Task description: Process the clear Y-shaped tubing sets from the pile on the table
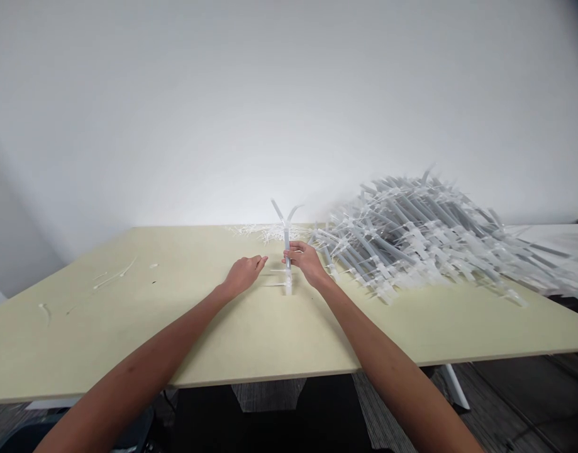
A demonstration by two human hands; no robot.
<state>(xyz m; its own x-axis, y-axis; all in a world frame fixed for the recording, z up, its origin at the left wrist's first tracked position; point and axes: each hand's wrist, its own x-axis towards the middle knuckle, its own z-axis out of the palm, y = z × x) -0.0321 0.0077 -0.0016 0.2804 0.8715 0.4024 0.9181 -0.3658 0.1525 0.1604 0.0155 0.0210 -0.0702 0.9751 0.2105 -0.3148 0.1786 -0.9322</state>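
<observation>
My right hand is closed round the grey middle of a tube piece, which stands upright over the table. Two clear branches spread in a Y at its top, and its lower end is whitish, with thin ties sticking out to the left. Just left of the piece is my left hand, its fingers pressed together near the tie tips. Whether a tie is between those fingers is too small to make out.
A large heap of similar tube pieces covers the right of the pale yellow table. Thin white ties lie scattered by the wall. A few loose strips lie at the left.
</observation>
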